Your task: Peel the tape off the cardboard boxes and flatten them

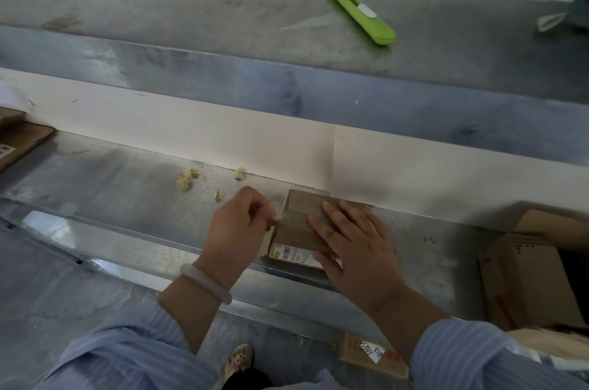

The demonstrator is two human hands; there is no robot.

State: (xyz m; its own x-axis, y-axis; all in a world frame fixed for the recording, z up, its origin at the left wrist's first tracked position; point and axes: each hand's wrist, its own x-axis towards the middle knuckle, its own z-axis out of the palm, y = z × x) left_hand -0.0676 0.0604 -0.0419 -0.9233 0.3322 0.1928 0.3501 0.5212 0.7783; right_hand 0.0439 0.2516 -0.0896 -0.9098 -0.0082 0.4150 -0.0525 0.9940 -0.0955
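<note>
We see a small cardboard box (pixel 298 232) lying on the lower metal surface (pixel 143 185), its far edge close against the white back panel (pixel 223 131). The left grip (pixel 237 224) is closed in a pinch on a thin strip of clear tape (pixel 280 212) at the box's left edge, and the strip runs taut from the fingertips to the cardboard. The right grip (pixel 353 240) is released: its fingers lie straight and spread, pressing flat on the top of the box and covering its right half. A printed label (pixel 294 254) shows on the near side of the box, between the two wrists. A pale bracelet (pixel 205 283) circles the left wrist.

Left of the box we find a few crumpled tape scraps (pixel 186 181) scattered on the surface. A green box cutter (pixel 361 13) lies on the upper shelf (pixel 191 7), well apart from both grips. Larger cardboard boxes (pixel 526 278) stand at the right edge, and a flat piece of cardboard (pixel 22 141) rests at the far left.
</note>
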